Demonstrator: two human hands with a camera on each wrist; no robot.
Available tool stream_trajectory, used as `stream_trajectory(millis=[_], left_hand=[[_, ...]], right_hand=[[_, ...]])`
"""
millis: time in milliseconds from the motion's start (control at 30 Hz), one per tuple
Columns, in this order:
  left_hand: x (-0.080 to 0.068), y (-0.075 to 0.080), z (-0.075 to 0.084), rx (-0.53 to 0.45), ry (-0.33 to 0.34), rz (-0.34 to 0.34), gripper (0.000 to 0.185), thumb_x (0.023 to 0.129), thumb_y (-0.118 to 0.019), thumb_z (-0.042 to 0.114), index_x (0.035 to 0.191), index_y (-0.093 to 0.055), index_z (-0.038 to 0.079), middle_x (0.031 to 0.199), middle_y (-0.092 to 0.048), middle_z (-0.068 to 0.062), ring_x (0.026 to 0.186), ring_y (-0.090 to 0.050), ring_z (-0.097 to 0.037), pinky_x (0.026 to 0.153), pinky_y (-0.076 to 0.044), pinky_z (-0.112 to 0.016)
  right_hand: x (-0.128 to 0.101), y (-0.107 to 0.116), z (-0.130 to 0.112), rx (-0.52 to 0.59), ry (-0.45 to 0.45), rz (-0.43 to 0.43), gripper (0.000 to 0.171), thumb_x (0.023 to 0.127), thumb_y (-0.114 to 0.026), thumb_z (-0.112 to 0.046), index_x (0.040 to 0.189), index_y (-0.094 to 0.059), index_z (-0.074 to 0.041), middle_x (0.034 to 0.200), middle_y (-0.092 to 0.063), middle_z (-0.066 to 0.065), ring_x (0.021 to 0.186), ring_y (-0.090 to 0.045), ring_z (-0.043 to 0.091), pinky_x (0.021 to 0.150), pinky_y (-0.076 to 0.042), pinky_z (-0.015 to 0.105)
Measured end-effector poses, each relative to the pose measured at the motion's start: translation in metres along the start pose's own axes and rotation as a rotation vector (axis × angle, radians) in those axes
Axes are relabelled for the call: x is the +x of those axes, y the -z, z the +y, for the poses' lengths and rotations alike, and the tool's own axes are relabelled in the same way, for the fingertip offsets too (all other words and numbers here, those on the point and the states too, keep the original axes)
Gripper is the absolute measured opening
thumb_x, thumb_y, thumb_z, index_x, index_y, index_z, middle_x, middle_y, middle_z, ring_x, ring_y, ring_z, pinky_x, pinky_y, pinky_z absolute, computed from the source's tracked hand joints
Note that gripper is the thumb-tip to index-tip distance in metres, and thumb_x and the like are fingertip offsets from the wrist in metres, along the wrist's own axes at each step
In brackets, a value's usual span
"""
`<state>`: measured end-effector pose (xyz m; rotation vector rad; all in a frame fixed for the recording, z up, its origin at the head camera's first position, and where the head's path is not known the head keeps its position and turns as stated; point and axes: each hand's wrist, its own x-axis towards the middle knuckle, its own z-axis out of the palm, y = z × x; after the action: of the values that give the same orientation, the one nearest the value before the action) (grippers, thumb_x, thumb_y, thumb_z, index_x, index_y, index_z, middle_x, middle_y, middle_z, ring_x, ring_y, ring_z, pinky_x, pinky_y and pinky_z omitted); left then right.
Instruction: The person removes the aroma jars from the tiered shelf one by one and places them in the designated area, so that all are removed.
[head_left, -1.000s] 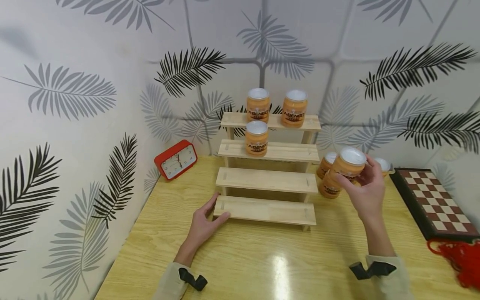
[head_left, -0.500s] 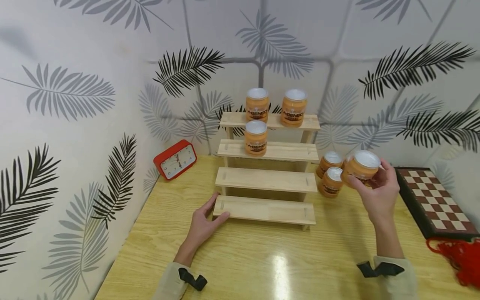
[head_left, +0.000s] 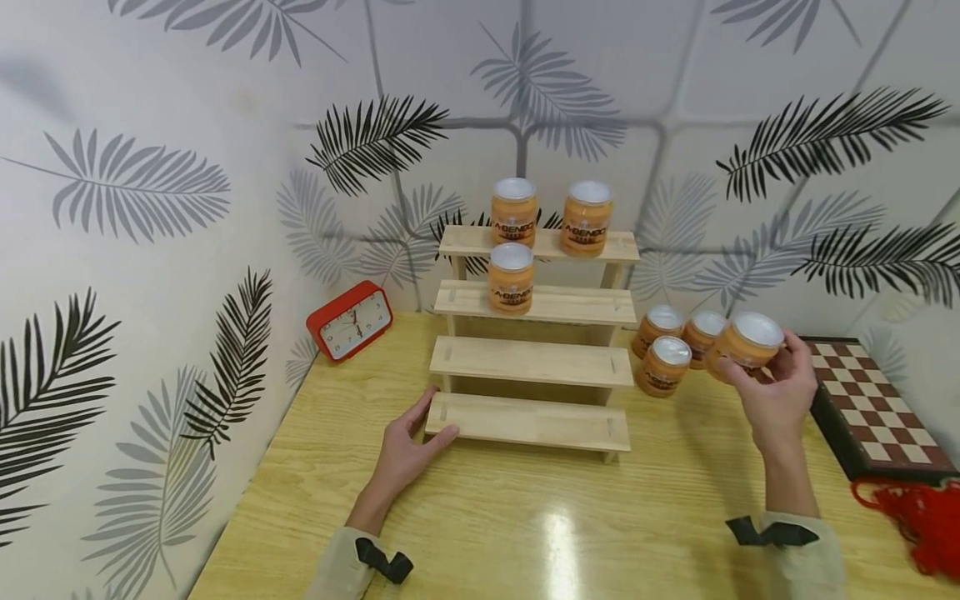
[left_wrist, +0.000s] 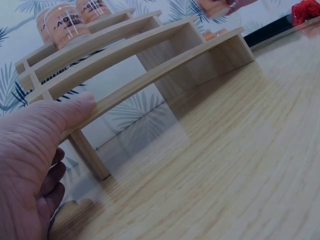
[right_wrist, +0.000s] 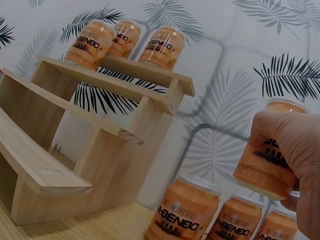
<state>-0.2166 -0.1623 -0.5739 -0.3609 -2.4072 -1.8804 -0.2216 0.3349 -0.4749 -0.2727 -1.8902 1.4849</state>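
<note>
A four-step wooden display rack stands on the table. My left hand grips the left end of its lowest step, thumb on top in the left wrist view and fingers curled below. An orange can with a silvery top is held by my right hand, tilted and raised over the table, right of the rack. Two orange cans stand on the top step, the left can and the right can. One more can is on the step beneath, toward the left.
Beside the rack's right end, three orange cans cluster on the table, the front can nearest me. Farther right lies a checkered board with a red tassel before it. A red clock stands left, near the patterned wall.
My right hand has carried its can rightward and slightly down, away from the rack, uncovering the cans on the table. My left hand stays on the lowest step.
</note>
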Motion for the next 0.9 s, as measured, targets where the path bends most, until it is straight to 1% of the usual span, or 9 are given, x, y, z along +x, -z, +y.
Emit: stream_trajectory(millis=[100,233,367,500,600,733,800,900], left_hand=[[0.001,0.000,0.000,0.002,0.003,-0.001,0.081,0.093,-0.082,0.021,0.161,-0.040,0.006,0.163,-0.041,-0.008,0.151,-0.037,-0.021,0.123,-0.031,-0.041],[0.001,0.000,0.001,0.008,0.007,-0.002,0.081,0.093,-0.082,0.021,0.161,-0.040,0.006,0.163,-0.041,-0.008,0.151,-0.036,-0.021,0.122,-0.031,-0.041],[0.000,0.000,0.001,0.006,0.007,-0.001,0.081,0.093,-0.082,0.020,0.161,-0.040,0.006,0.163,-0.041,-0.009,0.151,-0.037,-0.021,0.122,-0.031,-0.041],[0.000,0.000,0.001,-0.009,0.007,-0.004,0.081,0.093,-0.082,0.020,0.161,-0.040,0.005,0.163,-0.041,-0.009,0.151,-0.036,-0.021,0.123,-0.031,-0.041],[0.000,0.001,0.000,-0.020,0.008,-0.006,0.081,0.094,-0.082,0.019,0.161,-0.039,0.004,0.164,-0.041,-0.008,0.151,-0.036,-0.022,0.123,-0.031,-0.042],[0.000,0.001,0.001,-0.021,0.008,-0.009,0.082,0.094,-0.082,0.019,0.161,-0.038,0.004,0.164,-0.040,-0.008,0.151,-0.036,-0.022,0.123,-0.031,-0.043],[-0.001,0.001,0.001,-0.021,0.006,-0.010,0.082,0.094,-0.082,0.019,0.161,-0.038,0.004,0.164,-0.040,-0.008,0.151,-0.036,-0.022,0.123,-0.031,-0.043],[-0.001,0.000,0.002,-0.020,0.005,-0.010,0.082,0.093,-0.082,0.018,0.161,-0.039,0.003,0.164,-0.040,-0.008,0.151,-0.037,-0.022,0.123,-0.031,-0.044]], right_hand=[[0.002,0.002,0.010,0.005,-0.054,0.003,0.075,0.080,-0.084,0.007,0.146,-0.055,-0.012,0.122,-0.063,-0.009,0.103,-0.061,0.006,0.079,-0.051,0.010],[0.004,0.005,0.031,0.019,-0.107,-0.021,0.077,0.080,-0.083,0.009,0.147,-0.052,-0.012,0.121,-0.062,-0.009,0.103,-0.060,0.006,0.077,-0.051,0.009],[0.005,0.005,0.052,0.010,-0.139,-0.054,0.080,0.081,-0.082,0.010,0.150,-0.049,-0.013,0.120,-0.061,-0.011,0.102,-0.059,0.005,0.077,-0.050,0.008],[0.003,0.004,0.066,0.006,-0.136,-0.057,0.078,0.081,-0.079,0.012,0.149,-0.049,-0.010,0.114,-0.061,-0.014,0.094,-0.059,0.003,0.073,-0.049,0.008],[0.000,0.003,0.072,0.054,-0.145,-0.047,0.075,0.079,-0.078,0.017,0.145,-0.051,-0.006,0.108,-0.063,-0.014,0.088,-0.059,0.004,0.069,-0.049,0.009],[-0.004,0.001,0.077,0.080,-0.186,-0.058,0.072,0.079,-0.077,0.018,0.143,-0.052,-0.005,0.106,-0.063,-0.015,0.088,-0.059,0.004,0.071,-0.049,0.009],[-0.005,-0.001,0.082,0.048,-0.192,-0.067,0.073,0.080,-0.077,0.017,0.144,-0.050,-0.006,0.108,-0.061,-0.016,0.091,-0.058,0.003,0.073,-0.049,0.009],[-0.006,-0.002,0.091,0.016,-0.179,-0.074,0.075,0.081,-0.077,0.017,0.146,-0.048,-0.006,0.110,-0.059,-0.017,0.093,-0.058,0.002,0.075,-0.049,0.008]])
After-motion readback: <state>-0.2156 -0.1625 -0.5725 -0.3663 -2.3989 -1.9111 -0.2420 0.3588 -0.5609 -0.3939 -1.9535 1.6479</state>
